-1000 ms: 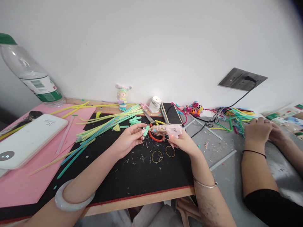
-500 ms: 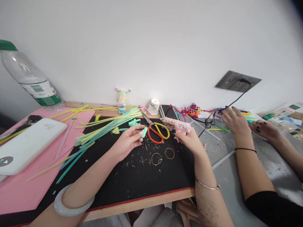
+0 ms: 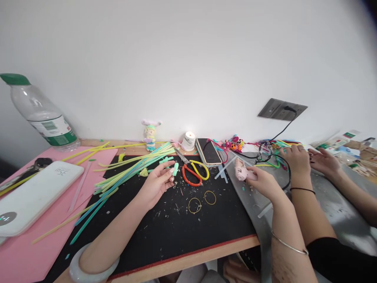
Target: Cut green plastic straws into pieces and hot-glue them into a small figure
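Observation:
My left hand (image 3: pixel 157 183) rests over the black mat (image 3: pixel 165 224) and pinches a short mint-green stick piece (image 3: pixel 175 169) between its fingertips. My right hand (image 3: pixel 260 181) is out to the right over the grey surface (image 3: pixel 338 208), closed around a pink glue gun (image 3: pixel 241 169) that points left. Red and yellow handled scissors (image 3: pixel 194 173) lie on the mat between my hands. Two thin gold rings (image 3: pixel 203 200) lie just in front of the scissors.
A bundle of green, yellow and blue sticks (image 3: pixel 129 167) fans across the mat's left. A white power bank (image 3: pixel 32 192) lies on pink sheets, a bottle (image 3: pixel 41 114) behind. A phone (image 3: pixel 208 151), candle (image 3: pixel 189 140) and small figure (image 3: pixel 150 133) stand at the back. Another person's hands (image 3: pixel 309 159) work among coloured strips at right.
My right hand has carried the glue gun from over the scissors rightward onto the grey surface. My left hand still holds the green piece. The view has shifted up and right.

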